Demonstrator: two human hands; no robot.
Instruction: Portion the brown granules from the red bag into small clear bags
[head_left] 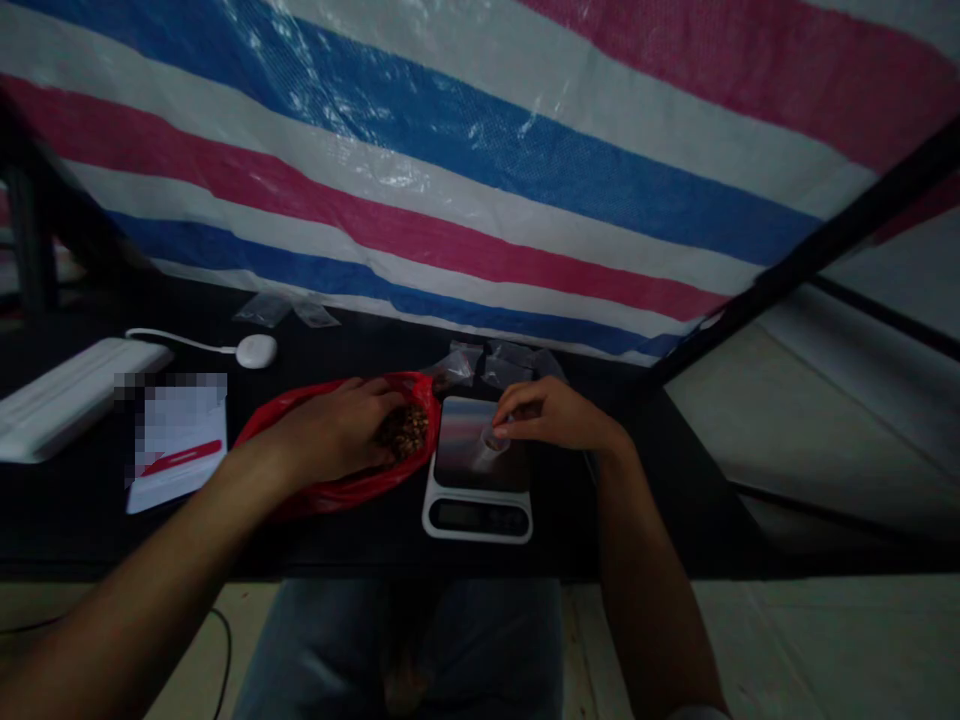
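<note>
My left hand point(326, 432) sits curled inside a red plastic bag point(420, 400), its fingers bent over a heap of brown granules point(405, 432) that fills the bag's mouth just ahead of the fingertips. The hand is partly closed, but from this dim feed I cannot tell whether it has a grip on the granules or only rests on them. My right hand point(555, 415) is pinched closed on a small clear cup point(493, 438), held between thumb and fingers just below the hand. Directly under that hand lies a digital kitchen scale point(477, 515), and the cup is over its shiny platform, though I cannot tell whether it touches. The scale stands between my two hands on a black table point(360, 550). Beyond the right hand's fingertips lie a few clear plastic bags point(480, 365). Out past the left hand are a sheet of paper point(180, 445), partly blurred, a white keyboard point(67, 400), and a white corded mouse point(256, 351). A striped tarp point(450, 180) hangs behind everything.
</note>
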